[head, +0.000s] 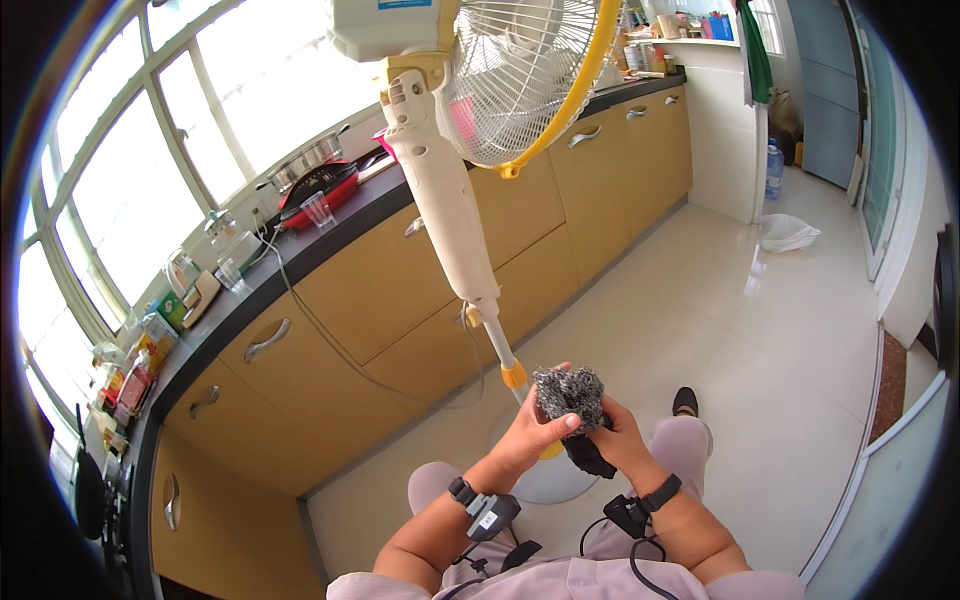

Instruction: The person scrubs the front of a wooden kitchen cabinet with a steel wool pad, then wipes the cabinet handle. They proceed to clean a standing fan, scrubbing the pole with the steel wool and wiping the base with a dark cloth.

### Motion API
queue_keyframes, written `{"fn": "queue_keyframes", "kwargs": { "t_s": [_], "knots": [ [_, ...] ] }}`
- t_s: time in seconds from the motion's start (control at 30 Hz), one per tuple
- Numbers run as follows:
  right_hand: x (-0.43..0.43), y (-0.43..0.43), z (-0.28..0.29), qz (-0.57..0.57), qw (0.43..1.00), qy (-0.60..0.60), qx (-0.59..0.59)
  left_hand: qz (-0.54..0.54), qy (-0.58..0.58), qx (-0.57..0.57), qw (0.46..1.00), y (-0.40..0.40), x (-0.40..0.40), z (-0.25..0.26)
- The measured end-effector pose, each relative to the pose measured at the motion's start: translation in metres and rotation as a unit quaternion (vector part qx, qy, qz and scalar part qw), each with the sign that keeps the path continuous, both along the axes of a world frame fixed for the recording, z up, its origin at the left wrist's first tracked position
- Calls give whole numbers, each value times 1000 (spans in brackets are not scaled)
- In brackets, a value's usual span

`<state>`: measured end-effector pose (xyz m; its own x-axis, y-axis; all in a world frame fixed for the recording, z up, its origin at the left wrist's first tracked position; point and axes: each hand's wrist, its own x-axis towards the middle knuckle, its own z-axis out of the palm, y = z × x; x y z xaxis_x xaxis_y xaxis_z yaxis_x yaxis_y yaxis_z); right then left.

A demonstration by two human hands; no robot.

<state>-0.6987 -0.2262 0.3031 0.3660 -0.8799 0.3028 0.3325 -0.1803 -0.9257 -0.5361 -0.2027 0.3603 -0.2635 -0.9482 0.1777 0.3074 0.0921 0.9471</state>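
In front of my lap, my left hand (538, 431) grips a grey, fuzzy, tangled bundle (568, 397), its thumb across the lower side. My right hand (624, 439) is at the bundle's right side, pinching a piece of black cloth (589, 455) that hangs below it. Whether cloth and bundle are joined cannot be made out. Just beyond my hands stands a pedestal fan, its cream column (442, 202) rising past the counter. The yellow-rimmed wire cage (517, 97) tops it, and its pale round base (551, 480) sits on the floor between my legs.
A dark-topped counter with tan cabinets (360, 285) runs along the windows. It carries a red electric pan (322, 195), a clear cup (319, 210) and several packets. The fan's cord (315, 315) droops before the cabinets. A white plastic bag (787, 232) lies on the tiled floor (765, 337).
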Motion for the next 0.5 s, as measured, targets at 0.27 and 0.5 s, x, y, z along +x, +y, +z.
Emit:
{"fn": "queue_keyframes", "kwargs": {
  "t_s": [0.27,0.5],
  "knots": [
    [7,-27,-17,-16,1000,-11,12,153,44,11,987,-18,-15,7],
    [-19,-43,-20,-12,997,64,50,244,103,-19,964,-41,-11,4]
  ]
}}
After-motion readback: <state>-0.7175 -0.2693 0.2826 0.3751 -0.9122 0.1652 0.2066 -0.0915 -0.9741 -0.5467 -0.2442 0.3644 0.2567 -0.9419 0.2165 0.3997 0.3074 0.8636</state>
